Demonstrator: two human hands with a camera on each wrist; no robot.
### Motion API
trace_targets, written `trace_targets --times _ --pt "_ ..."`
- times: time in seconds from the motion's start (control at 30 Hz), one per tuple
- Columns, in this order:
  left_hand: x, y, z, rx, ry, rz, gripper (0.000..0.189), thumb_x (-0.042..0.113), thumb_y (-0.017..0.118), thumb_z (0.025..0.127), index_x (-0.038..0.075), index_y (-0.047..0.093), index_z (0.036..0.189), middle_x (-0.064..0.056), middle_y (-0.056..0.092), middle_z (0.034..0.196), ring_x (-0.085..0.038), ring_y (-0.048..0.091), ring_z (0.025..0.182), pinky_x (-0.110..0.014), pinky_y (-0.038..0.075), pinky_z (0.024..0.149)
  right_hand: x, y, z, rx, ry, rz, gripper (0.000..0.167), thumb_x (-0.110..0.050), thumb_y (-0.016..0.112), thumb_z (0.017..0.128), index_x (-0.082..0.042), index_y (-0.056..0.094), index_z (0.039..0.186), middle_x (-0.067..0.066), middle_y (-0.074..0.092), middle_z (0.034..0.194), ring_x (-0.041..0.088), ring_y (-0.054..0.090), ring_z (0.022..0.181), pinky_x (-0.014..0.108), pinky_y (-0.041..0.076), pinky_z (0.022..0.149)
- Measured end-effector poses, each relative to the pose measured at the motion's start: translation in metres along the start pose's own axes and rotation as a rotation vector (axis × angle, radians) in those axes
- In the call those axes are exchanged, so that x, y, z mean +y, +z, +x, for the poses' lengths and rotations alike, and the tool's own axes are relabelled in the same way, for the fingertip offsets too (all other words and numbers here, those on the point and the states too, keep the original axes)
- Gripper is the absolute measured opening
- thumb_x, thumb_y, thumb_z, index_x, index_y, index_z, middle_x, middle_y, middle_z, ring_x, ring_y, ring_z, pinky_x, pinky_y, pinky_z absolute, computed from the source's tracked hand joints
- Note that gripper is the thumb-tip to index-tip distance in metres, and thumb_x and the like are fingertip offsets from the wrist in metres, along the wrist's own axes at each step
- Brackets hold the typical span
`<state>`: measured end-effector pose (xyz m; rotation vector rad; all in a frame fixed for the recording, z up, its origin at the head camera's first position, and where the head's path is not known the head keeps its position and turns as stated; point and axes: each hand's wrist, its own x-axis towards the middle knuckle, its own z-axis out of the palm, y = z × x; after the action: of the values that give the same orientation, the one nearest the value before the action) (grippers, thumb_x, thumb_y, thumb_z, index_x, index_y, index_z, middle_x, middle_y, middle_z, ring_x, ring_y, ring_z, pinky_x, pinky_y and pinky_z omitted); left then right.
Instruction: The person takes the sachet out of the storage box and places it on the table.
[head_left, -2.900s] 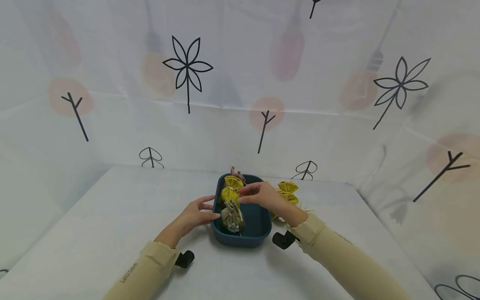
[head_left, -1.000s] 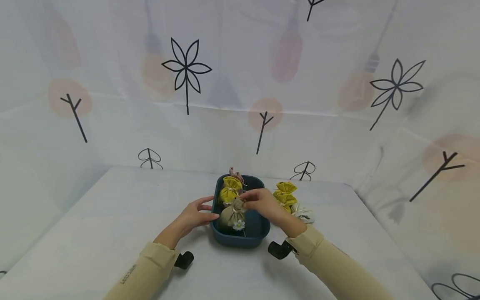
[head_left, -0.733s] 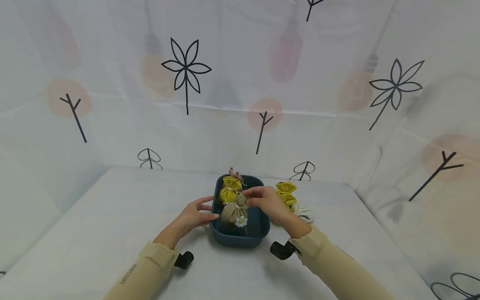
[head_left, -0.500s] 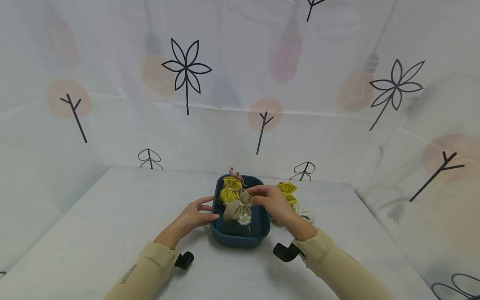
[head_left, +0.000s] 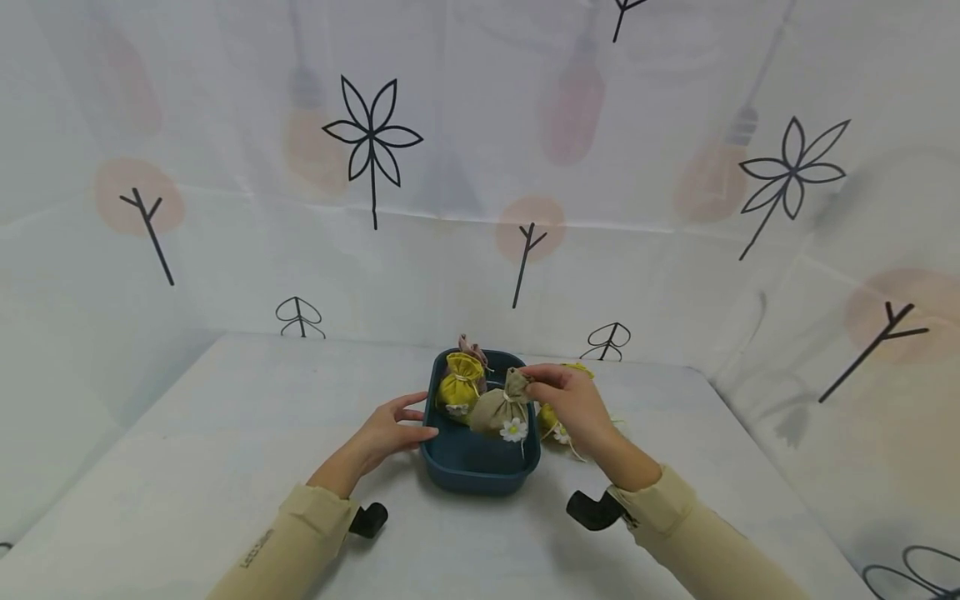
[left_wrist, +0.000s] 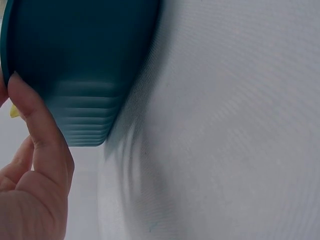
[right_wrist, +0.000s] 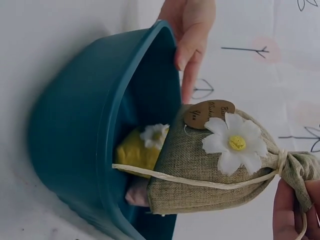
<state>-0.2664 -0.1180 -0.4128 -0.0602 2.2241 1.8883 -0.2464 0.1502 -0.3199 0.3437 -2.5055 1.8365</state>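
My right hand (head_left: 573, 404) pinches the gathered neck of a beige cloth drawstring pouch (head_left: 495, 412). The pouch hangs over the right part of a dark blue rectangular basin (head_left: 480, 482); a white fabric flower (right_wrist: 235, 143) and a brown tag (right_wrist: 207, 114) show on it. Inside the basin, along its left side, sit a yellow pouch (head_left: 459, 385) and, behind it, a pinkish pouch (head_left: 472, 350). With fairly straight fingers, my left hand (head_left: 390, 429) touches the basin's left rim from outside. The thumb (left_wrist: 37, 110) lies against the outer wall.
Right of the basin on the white table (head_left: 300, 433), yellow pouches (head_left: 551, 423) lie partly hidden behind my right hand. A printed cloth backdrop (head_left: 442, 275) rises behind the table's far edge. Black wrist mounts (head_left: 592, 510) hang beneath both wrists.
My right hand has taken the beige pouch by its neck, raised it from the basin's front left and carried it rightward to the right rim. The left hand stays at the rim.
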Motion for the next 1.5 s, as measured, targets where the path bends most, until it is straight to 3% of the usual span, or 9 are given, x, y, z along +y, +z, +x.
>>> trace_targets --times 0.4,0.67,0.87,1.5 --pt "-0.001 0.002 -0.001 0.007 -0.014 0.007 0.071 0.015 0.078 0.077 0.015 0.044 0.139 -0.017 0.051 0.124 -0.021 0.06 0.092 -0.035 0.052 0.08 0.007 -0.017 -0.016 0.053 -0.039 0.019 0.028 0.001 0.055 0.09 0.006 0.061 0.116 0.015 0.058 0.114 0.015 0.057 0.096 0.021 0.048 0.081" --pt "0.0 0.002 -0.004 0.007 -0.003 0.002 0.071 0.013 0.077 0.077 0.015 0.044 0.14 -0.018 0.051 0.124 -0.021 0.06 0.091 -0.035 0.053 0.08 0.012 -0.033 -0.025 0.095 -0.013 0.019 0.03 -0.002 0.052 0.092 0.007 0.058 0.12 0.018 0.055 0.121 0.016 0.054 0.1 0.018 0.048 0.081" --pt "0.001 0.001 -0.004 0.008 0.004 0.003 0.068 0.011 0.075 0.079 0.015 0.043 0.14 -0.018 0.05 0.124 -0.021 0.06 0.092 -0.035 0.052 0.08 0.015 -0.042 -0.032 0.131 -0.023 0.025 0.03 -0.001 0.052 0.092 0.01 0.056 0.12 0.018 0.056 0.118 0.009 0.056 0.095 0.018 0.048 0.08" --pt "0.002 0.001 -0.003 0.012 0.0 -0.006 0.074 0.015 0.08 0.074 0.015 0.045 0.139 -0.017 0.051 0.122 -0.02 0.06 0.09 -0.034 0.053 0.079 0.044 -0.063 -0.047 0.217 -0.028 0.032 0.03 0.003 0.052 0.09 0.015 0.055 0.117 -0.006 0.064 0.094 0.004 0.059 0.088 0.019 0.049 0.076"
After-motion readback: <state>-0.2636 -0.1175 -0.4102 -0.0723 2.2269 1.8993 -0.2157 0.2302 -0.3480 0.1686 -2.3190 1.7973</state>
